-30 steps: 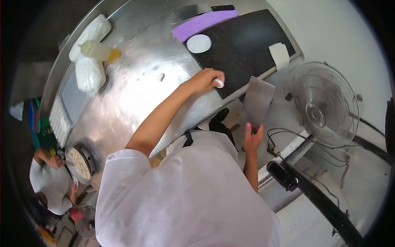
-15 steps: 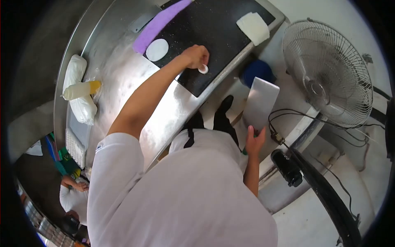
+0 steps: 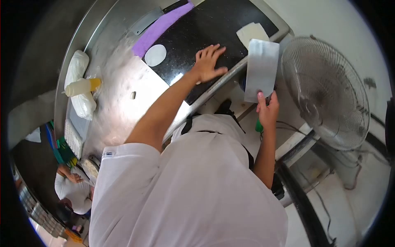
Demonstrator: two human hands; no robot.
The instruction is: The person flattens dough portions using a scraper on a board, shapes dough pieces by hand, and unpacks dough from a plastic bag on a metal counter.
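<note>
My left hand (image 3: 208, 65) lies over the black board (image 3: 230, 24) with its fingers spread. A bit of white dough (image 3: 198, 82) shows beneath the heel of the palm. A flat white round (image 3: 155, 55) lies on the board's left part, beside a purple cloth (image 3: 158, 29). My right hand (image 3: 267, 108) is closed round the handle of a wide metal blade (image 3: 262, 68), held upright past the table's front edge. Behind the blade's top, a folded off-white cloth (image 3: 250, 33) rests on the board.
A cleaver (image 3: 147, 20) lies beyond the purple cloth. On the metal table are a small dough piece (image 3: 133, 95), a squeeze bottle (image 3: 80, 87) and white bags (image 3: 84, 106). A fan (image 3: 325, 92) stands at right. Another person (image 3: 74, 189) is at lower left.
My left hand has opened from a closed grip and spread flat over the board. My right hand has raised the metal blade toward the board's edge.
</note>
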